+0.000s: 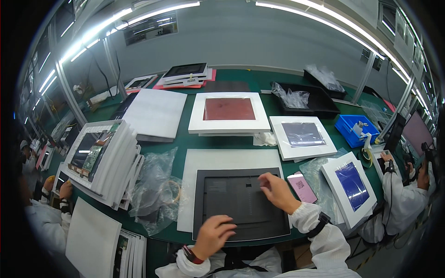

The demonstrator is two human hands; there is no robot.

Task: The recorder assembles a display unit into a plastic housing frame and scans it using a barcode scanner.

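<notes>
Fingers loosely parted, the left hand (214, 235) and right hand (278, 192) hovered over a black rectangular panel (245, 199) on a white rectangular sheet (232, 160).

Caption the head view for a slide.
Left hand and right hand at a dark panel on a white sheet, with a phone to the right and a blue bin beyond.

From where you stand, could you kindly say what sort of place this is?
Probably an electronics assembly workshop: there are stacked white frames with a circuit board on top, a green workbench, and a co-worker in white at the right.
</notes>
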